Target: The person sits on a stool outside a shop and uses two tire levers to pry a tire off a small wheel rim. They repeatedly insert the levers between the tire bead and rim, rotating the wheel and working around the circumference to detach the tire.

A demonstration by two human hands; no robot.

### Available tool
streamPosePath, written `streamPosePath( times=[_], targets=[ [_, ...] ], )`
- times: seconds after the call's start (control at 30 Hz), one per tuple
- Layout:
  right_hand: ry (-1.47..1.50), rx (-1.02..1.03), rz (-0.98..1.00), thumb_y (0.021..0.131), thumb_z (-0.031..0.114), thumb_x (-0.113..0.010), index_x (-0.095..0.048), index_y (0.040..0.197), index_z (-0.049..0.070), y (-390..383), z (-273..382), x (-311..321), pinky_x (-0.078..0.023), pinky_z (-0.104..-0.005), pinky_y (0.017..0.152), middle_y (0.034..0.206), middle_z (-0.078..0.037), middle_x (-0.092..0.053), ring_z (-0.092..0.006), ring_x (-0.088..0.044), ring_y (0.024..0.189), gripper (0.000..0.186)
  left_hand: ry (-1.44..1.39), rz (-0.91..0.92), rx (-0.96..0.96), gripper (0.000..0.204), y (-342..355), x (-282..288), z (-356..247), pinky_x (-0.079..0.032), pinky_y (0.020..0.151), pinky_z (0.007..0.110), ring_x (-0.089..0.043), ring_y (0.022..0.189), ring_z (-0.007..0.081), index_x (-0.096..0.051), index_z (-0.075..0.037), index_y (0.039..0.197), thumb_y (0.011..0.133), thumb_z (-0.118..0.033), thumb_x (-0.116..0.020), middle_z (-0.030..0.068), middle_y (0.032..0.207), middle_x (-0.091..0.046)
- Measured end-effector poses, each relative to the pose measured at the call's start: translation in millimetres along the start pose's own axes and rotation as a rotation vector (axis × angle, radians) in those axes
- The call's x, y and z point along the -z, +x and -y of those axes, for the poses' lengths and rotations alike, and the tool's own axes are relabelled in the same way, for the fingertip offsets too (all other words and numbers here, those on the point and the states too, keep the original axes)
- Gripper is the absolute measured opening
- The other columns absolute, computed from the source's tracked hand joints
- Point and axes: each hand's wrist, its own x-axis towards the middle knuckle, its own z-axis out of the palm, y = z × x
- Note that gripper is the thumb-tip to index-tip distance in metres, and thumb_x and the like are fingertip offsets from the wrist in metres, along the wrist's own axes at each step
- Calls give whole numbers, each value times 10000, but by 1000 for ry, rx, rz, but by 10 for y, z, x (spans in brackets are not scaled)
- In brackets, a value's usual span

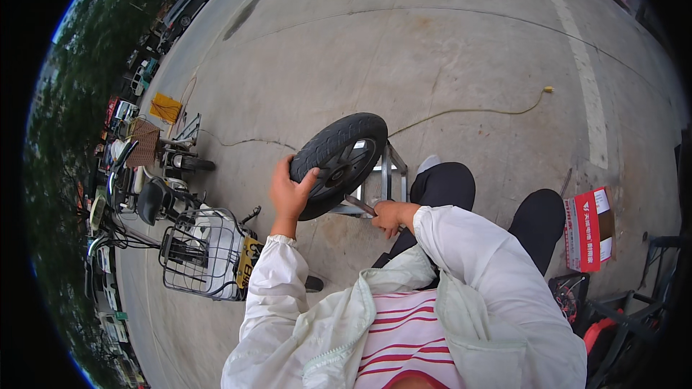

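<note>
On a metal stand (386,173), the tyre (339,162) stands upright; left hand (290,191) fingers grip its tread, right hand (389,215) clasps a tool (360,204).

The single head camera looks steeply down from close above the person's chest onto the concrete ground (447,65).

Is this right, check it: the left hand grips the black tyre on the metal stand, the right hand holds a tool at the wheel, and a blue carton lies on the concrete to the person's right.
Only the colour is wrong: the head view shows the carton is red and white.
</note>
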Motion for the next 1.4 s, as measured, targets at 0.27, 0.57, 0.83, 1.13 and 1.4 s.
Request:
streamPosePath(
  times=[0.27, 0.57, 0.83, 1.13, 1.4],
  targets=[
    [400, 144, -298, 890, 155, -484, -572, 795, -72, -87, -86, 109, -549, -344, 466, 689, -161, -627, -289, -707, 617, 261, -4, 187, -68, 626, 372, 141, -90, -492, 848, 394, -626, 983, 330, -577, -36, 1242, 757, -391, -752, 170, 1099, -639],
    [411, 88, -489, 907, 184, -515, -570, 796, -90, -184, -259, 253, -541, -330, 465, 739, -171, -647, -255, -697, 591, 300, 639, 411, -184, 480, 797, -371, -1009, -519, 782, 422, -635, 991, 304, -621, -91, 1081, 695, -334, -769, 120, 1049, -649],
    [506, 95, -549, 886, 169, -513, -572, 819, -116, -209, -333, 295, -543, -350, 463, 727, -204, -656, -265, -690, 563, 299, 398, 242, -53, 476, 807, 194, -588, -522, 775, 415, -675, 874, 319, -661, -122, 1090, 651, -281, -751, 107, 948, -695],
    [470, 30, -467, 909, 212, -508, -565, 849, -97, -214, -124, 273, -528, -337, 452, 770, -180, -634, -266, -692, 590, 320, -23, 192, 21, 699, 153, 390, 382, -454, 931, 399, -585, 1082, 346, -502, -7, 1278, 701, -268, -797, 221, 1172, -590],
    [472, 128, -562, 1010, 354, -396, -578, 892, -31, -201, -31, 169, -504, -317, 531, 810, -126, -659, -206, -636, 590, 442, 92, 165, -5, 641, 425, 219, -93, -505, 821, 421, -634, 967, 363, -574, 0, 1147, 678, -363, -818, 200, 1036, -659]
  ],
)
